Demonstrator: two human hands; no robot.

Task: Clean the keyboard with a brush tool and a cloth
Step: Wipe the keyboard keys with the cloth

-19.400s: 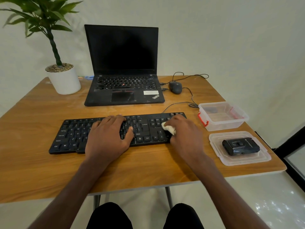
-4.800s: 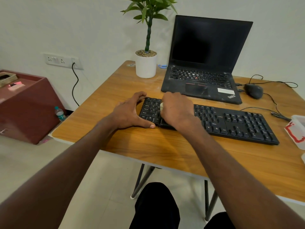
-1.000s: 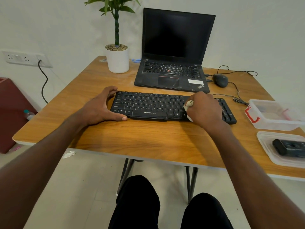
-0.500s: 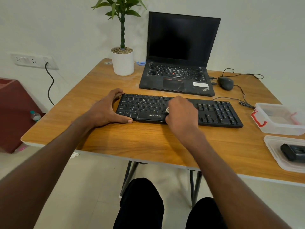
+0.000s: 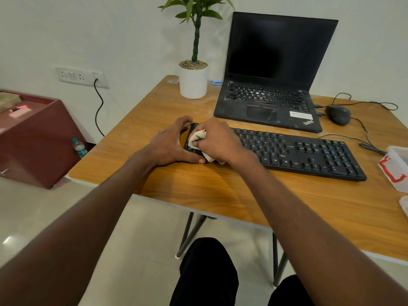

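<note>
1. The black keyboard [image 5: 293, 152] lies flat on the wooden table [image 5: 220, 191], running from the centre toward 3 o'clock, its right end lower in the view.
2. The left hand [image 5: 171, 143] braces the left end of the keyboard: the thumb lies along the near edge and the fingers curl round the far corner, so the hand grips the keyboard end.
3. The right hand [image 5: 219, 141] rests on the left-hand keys, just at 3 o'clock of the left hand. Its fingers are curled tight round a bunched white cloth [image 5: 198, 135].
4. The cloth presses against the keys at the left end of the keyboard. A second fold shows under the heel of the right hand at the near edge.
5. An open black laptop [image 5: 271, 100] with a dark screen stands at 12 o'clock of the keyboard.
6. A potted plant [image 5: 193, 79] in a white pot stands at 11 o'clock, just beside the laptop.
7. A black wired mouse [image 5: 338, 114] sits at 2 o'clock, beside the right edge of the laptop.
8. A clear plastic container [image 5: 397, 166] with a red clasp sits at 3 o'clock, cut off by the frame edge.
9. The brush tool cannot be identified in this view.
</note>
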